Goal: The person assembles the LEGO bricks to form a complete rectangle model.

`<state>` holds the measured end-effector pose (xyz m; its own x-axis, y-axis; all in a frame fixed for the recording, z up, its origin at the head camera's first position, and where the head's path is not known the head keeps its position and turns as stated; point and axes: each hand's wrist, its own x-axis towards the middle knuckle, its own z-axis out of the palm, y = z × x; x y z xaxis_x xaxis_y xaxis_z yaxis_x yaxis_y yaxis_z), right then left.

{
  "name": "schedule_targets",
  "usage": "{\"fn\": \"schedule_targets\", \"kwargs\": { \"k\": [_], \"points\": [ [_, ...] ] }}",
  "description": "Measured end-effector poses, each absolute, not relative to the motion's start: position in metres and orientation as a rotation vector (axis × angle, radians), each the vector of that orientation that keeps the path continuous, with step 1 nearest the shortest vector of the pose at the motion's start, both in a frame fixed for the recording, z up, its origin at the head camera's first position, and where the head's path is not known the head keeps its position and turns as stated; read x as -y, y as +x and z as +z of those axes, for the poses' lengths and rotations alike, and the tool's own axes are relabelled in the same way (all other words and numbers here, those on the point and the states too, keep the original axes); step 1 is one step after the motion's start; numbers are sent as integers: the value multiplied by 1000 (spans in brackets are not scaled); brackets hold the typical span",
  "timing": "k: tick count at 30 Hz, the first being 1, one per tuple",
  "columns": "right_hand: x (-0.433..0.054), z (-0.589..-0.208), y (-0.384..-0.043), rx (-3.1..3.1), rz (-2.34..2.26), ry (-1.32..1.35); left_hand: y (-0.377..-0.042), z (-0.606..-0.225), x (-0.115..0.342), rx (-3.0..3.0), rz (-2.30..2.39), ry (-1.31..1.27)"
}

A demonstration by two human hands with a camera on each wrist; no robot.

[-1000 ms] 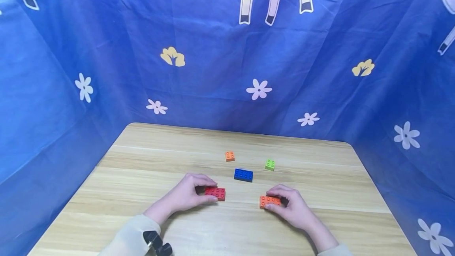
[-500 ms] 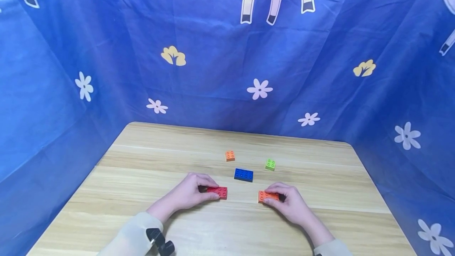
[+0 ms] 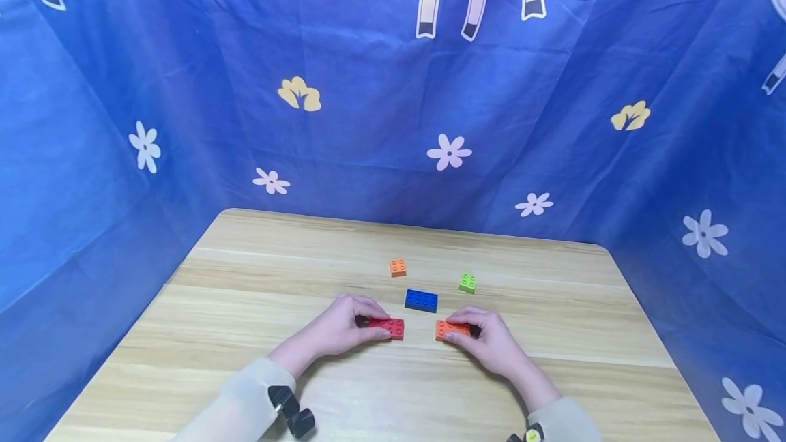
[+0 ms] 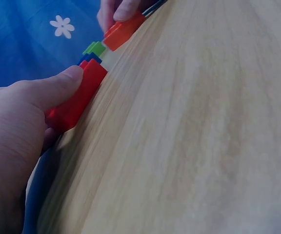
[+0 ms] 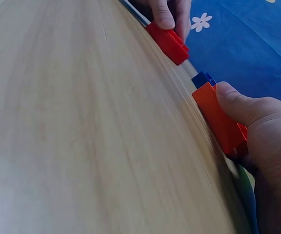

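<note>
- Your left sleeve (image 3: 236, 404) lies behind your left hand, cut off by the bottom edge; the black fitting (image 3: 291, 411) at its cuff is too dark to make out in detail.
- Your left hand (image 3: 344, 326) pinches the red brick (image 3: 397, 328) between thumb and fingers. The brick's palm-side end is hidden from the head view, and you cannot tell whether its underside touches the table (image 3: 368, 401).
- The small orange brick (image 3: 398, 268) lies studs up, well beyond your left hand's fingertips.
- The blue brick (image 3: 421, 301) lies studs up between your two hands, on their far side; the right wrist view shows only part of it.
- The large orange brick (image 3: 440, 331) is gripped by your right hand (image 3: 494, 340), thumb near, fingers far, its palm-side end covered. It faces the red brick, apart from it.
- The green brick (image 3: 467, 283) lies beyond your right hand's fingers, partly covered in the left wrist view.
- Your right sleeve (image 3: 568, 421) is cut off behind your right hand.
</note>
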<state>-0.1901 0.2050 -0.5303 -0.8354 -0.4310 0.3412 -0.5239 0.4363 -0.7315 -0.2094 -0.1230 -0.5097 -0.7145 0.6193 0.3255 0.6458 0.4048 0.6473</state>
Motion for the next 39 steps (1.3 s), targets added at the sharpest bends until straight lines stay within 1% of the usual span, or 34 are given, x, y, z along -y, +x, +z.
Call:
{"fn": "schedule_targets", "kwargs": {
  "k": [10,39],
  "points": [
    [-195,-529,-194,2599,1359,859,-211,-507,114,2603,-1221,-1187],
    [-174,-531,-202,2564,1372,891,-219,-515,96,2625,-1244,-1152]
  ]
}}
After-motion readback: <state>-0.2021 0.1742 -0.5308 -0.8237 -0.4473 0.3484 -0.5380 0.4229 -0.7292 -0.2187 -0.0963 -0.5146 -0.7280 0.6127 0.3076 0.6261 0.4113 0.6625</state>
